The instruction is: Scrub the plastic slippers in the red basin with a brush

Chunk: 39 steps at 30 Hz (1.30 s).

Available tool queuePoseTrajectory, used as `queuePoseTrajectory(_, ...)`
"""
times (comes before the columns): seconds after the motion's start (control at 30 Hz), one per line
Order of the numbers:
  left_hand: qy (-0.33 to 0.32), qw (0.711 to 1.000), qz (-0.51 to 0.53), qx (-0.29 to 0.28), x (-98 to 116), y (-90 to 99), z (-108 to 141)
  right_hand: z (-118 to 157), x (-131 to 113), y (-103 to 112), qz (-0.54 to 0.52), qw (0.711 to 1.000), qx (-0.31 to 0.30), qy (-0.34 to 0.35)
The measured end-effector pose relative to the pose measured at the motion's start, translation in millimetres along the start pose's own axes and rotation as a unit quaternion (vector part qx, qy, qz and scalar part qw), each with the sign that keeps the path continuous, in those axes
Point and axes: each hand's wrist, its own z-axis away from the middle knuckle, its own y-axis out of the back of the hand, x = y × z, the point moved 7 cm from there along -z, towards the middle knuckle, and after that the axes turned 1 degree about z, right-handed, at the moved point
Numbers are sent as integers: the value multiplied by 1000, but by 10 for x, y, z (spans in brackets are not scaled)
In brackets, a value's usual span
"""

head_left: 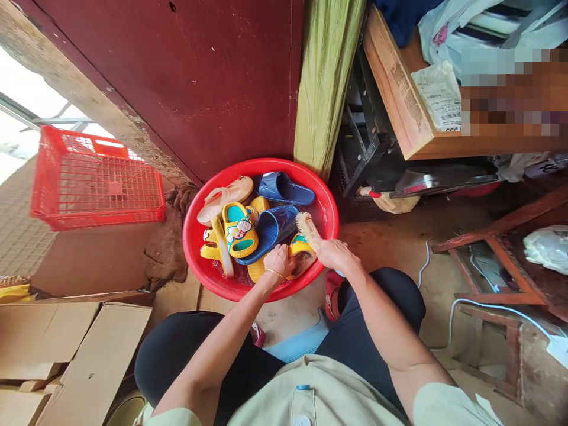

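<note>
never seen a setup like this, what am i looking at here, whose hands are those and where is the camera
There is no machine here: a person is working with two bare hands. The single picture comes from a camera worn on the person's head, looking forward and down, so you see their own arms and knees from above.

Between the knees and the dark red panel sits a red tub on the floor, with footwear in it: blue slippers, a pale pink shoe and yellow sandals.

The left hand holds a yellow shoe near the tub's front rim. The right hand holds a bristly brush over it.

A red plastic crate stands off to the left.
</note>
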Motion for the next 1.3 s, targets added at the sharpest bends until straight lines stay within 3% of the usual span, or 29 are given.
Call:
queuePoseTrajectory(0.13, -38, 997, -16, 65, 5, 237, 134, 77, -114, 15, -3, 999, 34, 2)
queuePoseTrajectory(0.3, -14, 992, -10, 126, -161, 512, 154, 200, -525, -53, -5, 995, 58, 86)
queuePoseTrajectory(0.47, -27, 987, -6, 160, -262, 650, 165, 25, -374, 13, 8, 996, 91, -1)
queuePoseTrajectory(0.63, -18, 982, 35, 186, -374, 620, 183, 19, -509, -74, 4, 990, 112, 85)
queuePoseTrajectory(0.77, -19, 974, 104, 200, -485, 636, 168, -75, -342, -45, -19, 990, 132, 37)
queuePoseTrajectory(0.87, -10, 962, 173, 210, -599, 687, 127, -92, -332, -32, -52, 984, 159, 67)
queuePoseTrajectory(1.0, 3, 941, 285, 184, -756, 683, 29, -42, -457, -101, -53, 973, 192, 120)
queuePoseTrajectory(1.1, 12, 918, 366, 149, -844, 627, -49, -72, -429, -94, -58, 973, 200, 100)
queuePoseTrajectory(1.17, 16, 896, 427, 120, -869, 570, -96, -73, -415, -64, -62, 971, 212, 90)
queuePoseTrajectory(1.3, 49, 839, 538, 64, -901, 437, -151, -14, -598, -107, -33, 966, 202, 159)
